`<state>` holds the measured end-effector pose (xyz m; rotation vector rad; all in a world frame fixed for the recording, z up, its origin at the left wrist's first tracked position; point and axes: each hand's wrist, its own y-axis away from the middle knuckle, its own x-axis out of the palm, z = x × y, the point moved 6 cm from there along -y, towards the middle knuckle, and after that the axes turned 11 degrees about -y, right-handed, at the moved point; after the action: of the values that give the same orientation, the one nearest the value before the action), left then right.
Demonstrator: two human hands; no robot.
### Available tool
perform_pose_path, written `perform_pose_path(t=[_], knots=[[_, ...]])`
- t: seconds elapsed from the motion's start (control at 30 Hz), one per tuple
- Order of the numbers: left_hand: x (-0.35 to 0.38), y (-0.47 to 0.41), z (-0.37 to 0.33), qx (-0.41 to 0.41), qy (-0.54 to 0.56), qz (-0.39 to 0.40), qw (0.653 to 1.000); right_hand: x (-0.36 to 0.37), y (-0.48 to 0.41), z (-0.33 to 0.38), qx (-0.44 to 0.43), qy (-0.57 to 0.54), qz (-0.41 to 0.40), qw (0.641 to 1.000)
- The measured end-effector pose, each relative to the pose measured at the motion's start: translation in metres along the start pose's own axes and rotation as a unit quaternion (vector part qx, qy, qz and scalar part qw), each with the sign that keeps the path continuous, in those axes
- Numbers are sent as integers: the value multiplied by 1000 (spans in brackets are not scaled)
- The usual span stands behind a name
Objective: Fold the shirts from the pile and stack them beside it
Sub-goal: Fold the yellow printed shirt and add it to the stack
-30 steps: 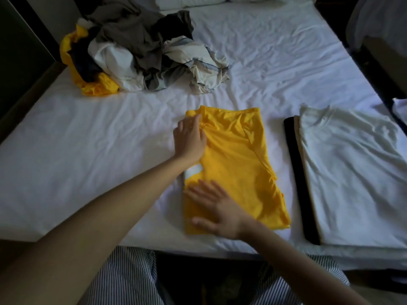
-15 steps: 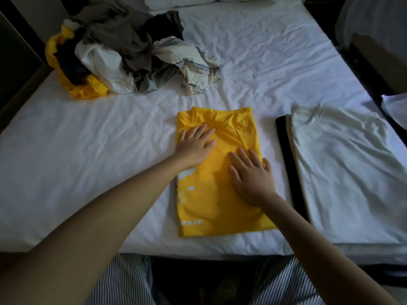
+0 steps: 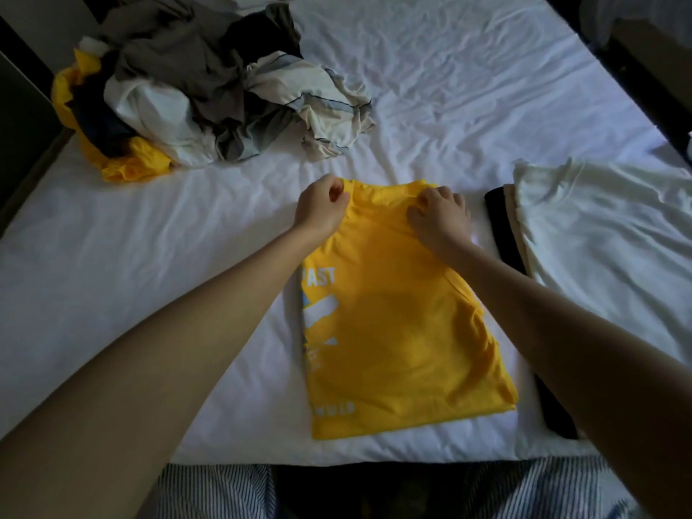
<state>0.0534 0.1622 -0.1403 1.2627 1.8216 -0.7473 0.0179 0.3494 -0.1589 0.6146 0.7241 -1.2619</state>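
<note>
The yellow shirt lies flat near the front edge of the bed, folded into a long rectangle with white lettering along its left side; its collar end points away from the person. The left hand pinches the far left corner of that end with curled fingers and thumb; the right hand grips the far right corner likewise, so both hands are closed on yellow cloth. Just to the right, not touching it, lies the stack of folded shirts: a white one on top, with a beige edge and a black shirt showing beneath. The unfolded pile sits at the bed's far left; striped trousers show below the near edge.
</note>
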Motion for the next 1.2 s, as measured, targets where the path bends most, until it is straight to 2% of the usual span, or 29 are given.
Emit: perform_pose_path(t=[0.1,0.17,0.23,0.3,0.37,0.4,0.43,0.47,0.53,0.63,0.73,0.83,0.93,1.0,1.03,1.1,1.17,1.2], knots=[[-9,-10,-8,27,-13,-55,998,-7,-10,-5,8,-96,-50,994],[-2,-13,-1,-3,-44,-27,999,-14,-8,-8,45,-135,-82,986],[10,-13,6,-36,-77,8,996,-14,-3,-7,40,-83,-95,991],[13,-2,-1,-35,-140,-37,989,-11,11,10,-63,-17,-109,992],[15,16,-18,49,-226,-121,965,3,31,29,-183,30,-83,979],[21,25,-26,107,-245,-120,956,15,40,33,-222,61,-60,971],[32,33,-30,158,-256,-82,950,28,47,33,-225,91,-4,970],[45,39,-30,185,-258,-34,948,37,53,31,-215,115,36,969],[59,44,-16,165,-244,44,954,44,58,19,-173,135,72,973],[53,45,-2,130,-257,73,955,35,59,10,-132,154,61,977],[41,55,18,75,-268,68,958,20,68,-13,-49,125,51,990],[30,74,42,13,-236,55,970,7,86,-35,20,76,34,996],[20,94,53,-12,-199,34,979,-1,103,-48,70,49,34,996],[9,113,50,-11,-170,-8,985,-9,117,-47,76,24,14,997],[2,126,41,23,-169,-41,985,-14,125,-41,54,27,-16,998],[5,165,17,165,-183,-81,966,-18,149,-14,-74,62,-60,994],[28,209,2,283,-223,-51,931,3,180,8,-242,110,-24,964],[39,222,3,297,-240,-25,924,15,193,8,-274,127,9,953]])
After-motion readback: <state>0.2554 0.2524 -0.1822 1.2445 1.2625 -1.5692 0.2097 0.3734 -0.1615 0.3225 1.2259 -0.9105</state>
